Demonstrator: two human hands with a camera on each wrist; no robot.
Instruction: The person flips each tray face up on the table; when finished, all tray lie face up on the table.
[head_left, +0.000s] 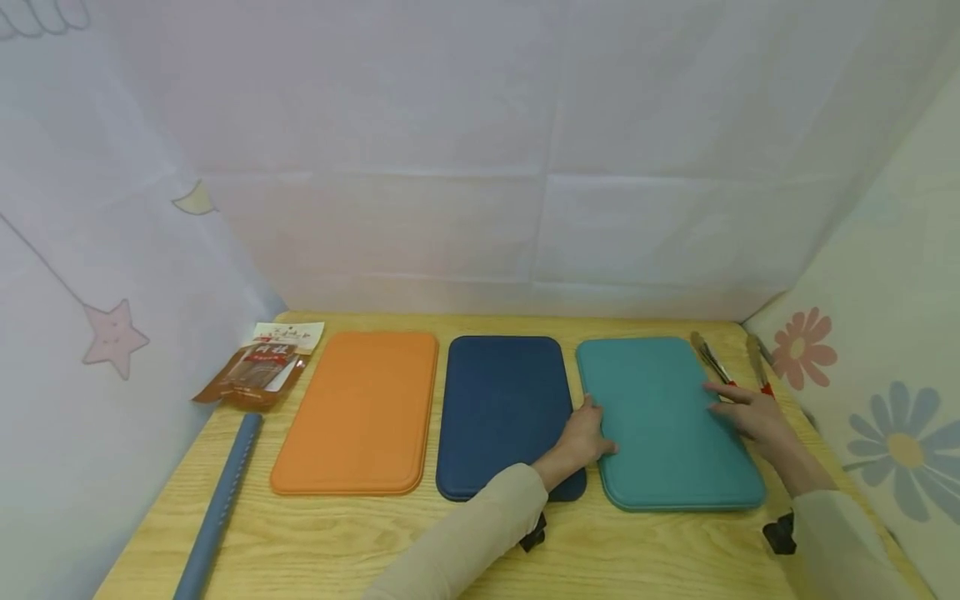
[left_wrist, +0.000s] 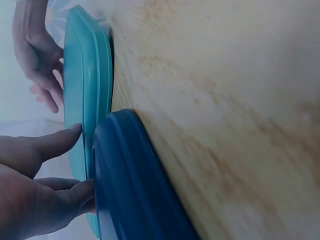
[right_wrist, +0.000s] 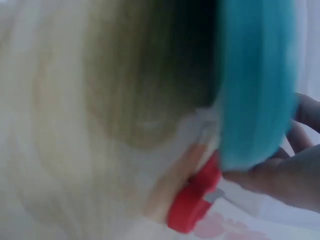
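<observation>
A flat teal rectangular case (head_left: 660,433) with rounded corners and a stepped edge lies on the right part of the wooden table. At its left edge is my left hand (head_left: 581,437), thumb on the top rim and fingers down in the narrow gap beside the flat navy case (head_left: 495,408). My right hand (head_left: 765,425) reaches over the teal case's right edge with extended fingers. In the right wrist view the thumb lies by the case's blurred lower end (right_wrist: 255,125), close to a red part (right_wrist: 195,195) of a tool.
A flat orange case (head_left: 360,408) lies left of the navy one. Beyond it are a brown snack packet (head_left: 258,367) and a long blue-grey bar (head_left: 221,508). Two slim tools (head_left: 716,362) with tan ends and red parts lie along the right edge, near the patterned cloth wall (head_left: 900,333).
</observation>
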